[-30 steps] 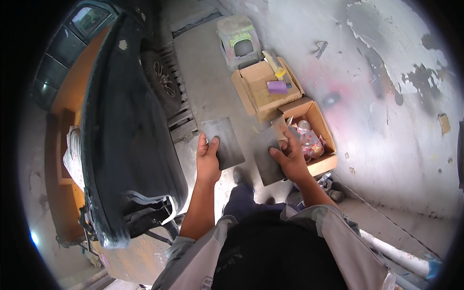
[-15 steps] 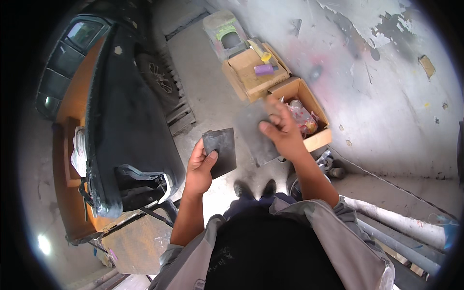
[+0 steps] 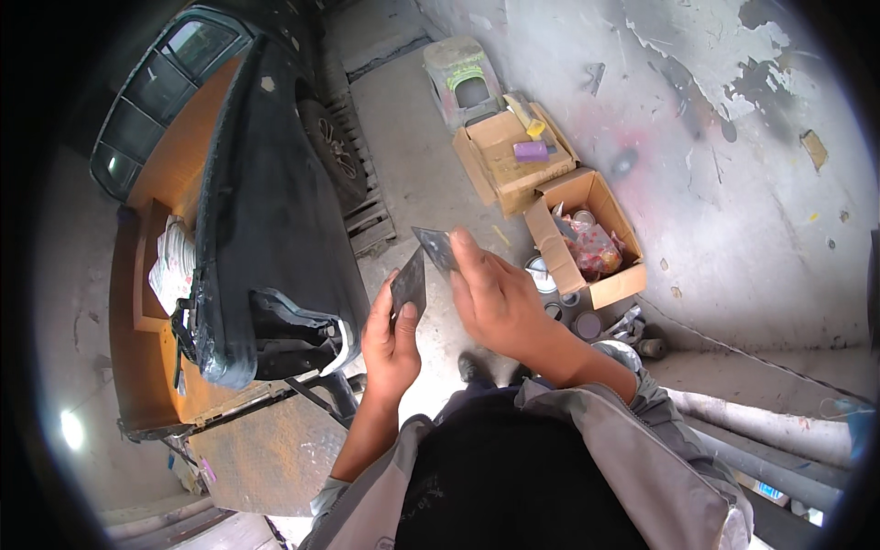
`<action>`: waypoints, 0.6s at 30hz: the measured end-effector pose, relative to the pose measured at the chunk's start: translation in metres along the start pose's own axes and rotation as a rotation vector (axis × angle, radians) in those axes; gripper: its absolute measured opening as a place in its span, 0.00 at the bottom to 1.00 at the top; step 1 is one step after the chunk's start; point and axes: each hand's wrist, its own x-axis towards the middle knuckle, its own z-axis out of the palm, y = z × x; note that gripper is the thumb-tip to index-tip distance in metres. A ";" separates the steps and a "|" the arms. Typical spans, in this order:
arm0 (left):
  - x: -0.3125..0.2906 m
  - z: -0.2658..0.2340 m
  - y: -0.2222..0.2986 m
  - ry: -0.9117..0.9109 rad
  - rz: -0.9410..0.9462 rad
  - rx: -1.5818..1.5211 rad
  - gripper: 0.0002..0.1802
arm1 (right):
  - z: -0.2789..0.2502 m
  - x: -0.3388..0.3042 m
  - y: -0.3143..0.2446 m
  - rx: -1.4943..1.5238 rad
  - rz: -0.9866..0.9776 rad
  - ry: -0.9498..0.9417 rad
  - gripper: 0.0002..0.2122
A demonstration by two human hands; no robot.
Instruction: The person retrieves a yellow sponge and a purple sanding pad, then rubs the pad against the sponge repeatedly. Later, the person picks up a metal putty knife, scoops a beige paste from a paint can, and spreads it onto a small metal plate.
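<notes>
My left hand (image 3: 391, 353) is closed on a small dark grey piece of sandpaper (image 3: 409, 284), thumb on its face and fingers behind. Beside it my right hand (image 3: 500, 298) grips a second dark sheet of sandpaper (image 3: 434, 246), now seen nearly edge-on and partly hidden by the fingers. The two pieces are tilted toward each other, close together; whether their edges touch I cannot tell. Left of my hands stands a dark vehicle body panel (image 3: 275, 202), its lower end near my left wrist.
A wheel (image 3: 335, 151) sits behind the panel. Along the wall are a cardboard box (image 3: 500, 151), an open box with a plastic bag (image 3: 541, 234), and a worn stool (image 3: 454, 60). A can (image 3: 541, 273) stands near the boxes. Pipes (image 3: 779, 477) run at lower right.
My right hand has moved left and turned, bringing its sheet close to the left hand's piece. The left hand's piece has turned more edge-on. The view has shifted slightly.
</notes>
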 end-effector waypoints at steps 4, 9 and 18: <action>-0.001 0.003 0.006 0.022 -0.013 -0.043 0.23 | -0.002 0.009 -0.021 -0.003 -0.032 -0.045 0.34; 0.000 0.006 0.003 0.016 -0.074 -0.256 0.26 | 0.003 0.011 -0.023 -0.046 0.017 0.004 0.32; 0.005 0.011 0.009 -0.018 -0.060 -0.250 0.26 | 0.006 0.008 -0.023 -0.099 0.135 -0.036 0.38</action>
